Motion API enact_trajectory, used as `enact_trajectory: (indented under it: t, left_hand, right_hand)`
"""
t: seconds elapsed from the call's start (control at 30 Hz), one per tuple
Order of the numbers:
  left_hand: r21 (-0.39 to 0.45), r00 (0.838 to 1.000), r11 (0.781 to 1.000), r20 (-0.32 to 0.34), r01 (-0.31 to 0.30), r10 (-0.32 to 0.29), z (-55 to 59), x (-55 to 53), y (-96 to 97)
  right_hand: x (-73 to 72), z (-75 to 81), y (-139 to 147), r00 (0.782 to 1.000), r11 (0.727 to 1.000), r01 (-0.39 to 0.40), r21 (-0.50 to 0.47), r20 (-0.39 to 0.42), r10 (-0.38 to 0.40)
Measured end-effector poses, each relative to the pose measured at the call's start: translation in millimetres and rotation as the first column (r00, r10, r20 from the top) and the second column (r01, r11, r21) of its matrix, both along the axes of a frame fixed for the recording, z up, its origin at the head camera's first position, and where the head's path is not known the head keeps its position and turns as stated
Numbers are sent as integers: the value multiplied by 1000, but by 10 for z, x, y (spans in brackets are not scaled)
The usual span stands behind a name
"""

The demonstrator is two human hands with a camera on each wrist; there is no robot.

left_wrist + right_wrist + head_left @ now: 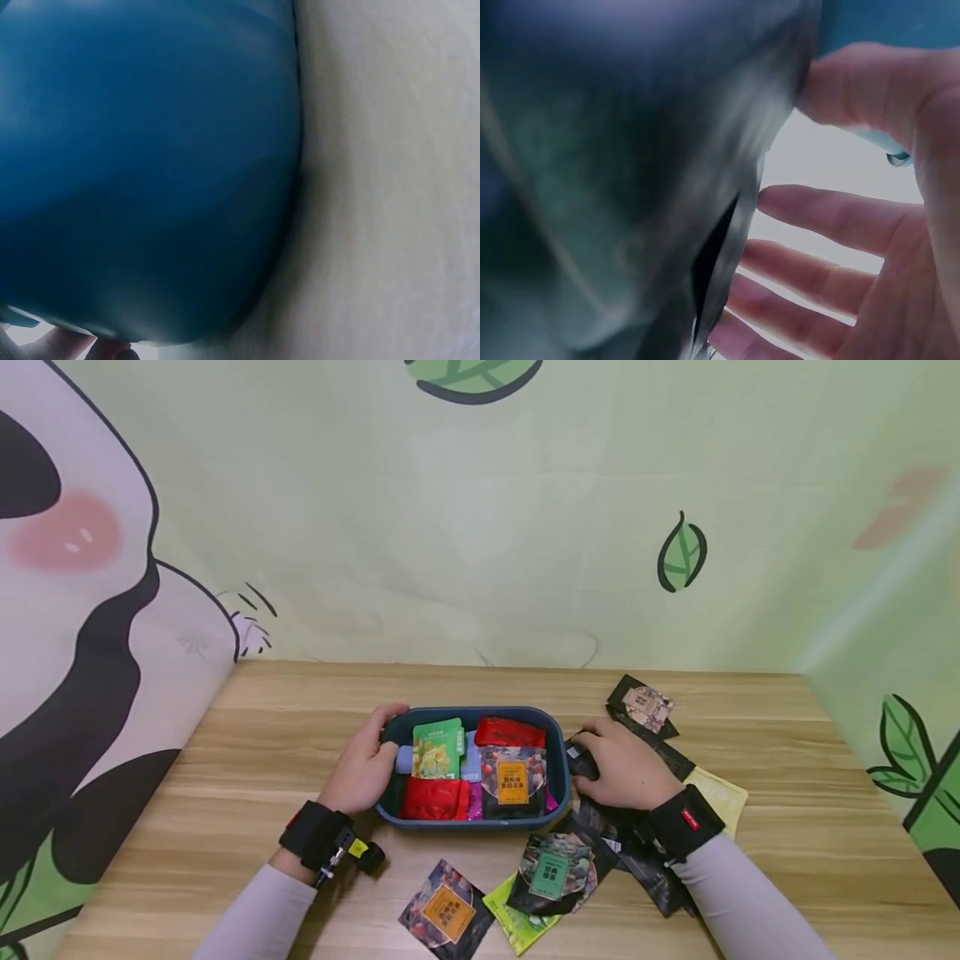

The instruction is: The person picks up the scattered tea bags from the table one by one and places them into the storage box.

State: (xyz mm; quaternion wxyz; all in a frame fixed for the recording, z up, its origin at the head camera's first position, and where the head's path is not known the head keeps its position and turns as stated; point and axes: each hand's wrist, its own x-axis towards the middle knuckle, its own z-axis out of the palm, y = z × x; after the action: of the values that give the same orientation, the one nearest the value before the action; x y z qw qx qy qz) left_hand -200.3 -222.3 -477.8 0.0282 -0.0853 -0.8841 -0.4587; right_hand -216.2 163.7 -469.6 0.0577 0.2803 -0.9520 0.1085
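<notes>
Blue bin [465, 823], centre of frame, packets inside. Left hand [362, 764] grips its left end, thumb at the rim. Right hand [633, 768] pinches a black packet [582, 762] just right of the bin, right of frame centre; thumb and fingertips meet the packet in the right wrist view.

Handling, my guess: packet light, soft, slick film, creases easily, contents not visible. Best hold: flat pinch near an edge, no hard squeeze. Bin looks stiff and smooth, likely light too; take it by the end walls or rim.

Bin's long axis runs left-right across the frame, about level, one short end toward each hand. Held packet mostly covered by the hand, so its long axis and facing: cannot tell. Loose orange-labelled packet [447, 910], lower centre, lies label up, turned askew to the bin.
</notes>
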Motion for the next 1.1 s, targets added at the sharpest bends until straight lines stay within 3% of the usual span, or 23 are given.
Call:
enact_trajectory:
  t: [0.3,0.7,0.9,1.1]
  left_hand:
    - [2,1000,1000,15,-5,5,13,21,2]
    - [-8,1000,1000,20,-3,3,22,25,11]
    - [-13,1000,1000,20,-11,11,22,31,14]
    - [-12,1000,1000,18,-7,7,25,23,21]
  right_hand:
    - [-12,6,-1,998,999,9,-35,-59,-11]
    - [-22,67,45,994,996,66,-57,-79,-71]
    - [-16,37,32,994,994,107,-30,-21,-108]
    - [-6,-7,13,997,997,76,-11,-5,-76]
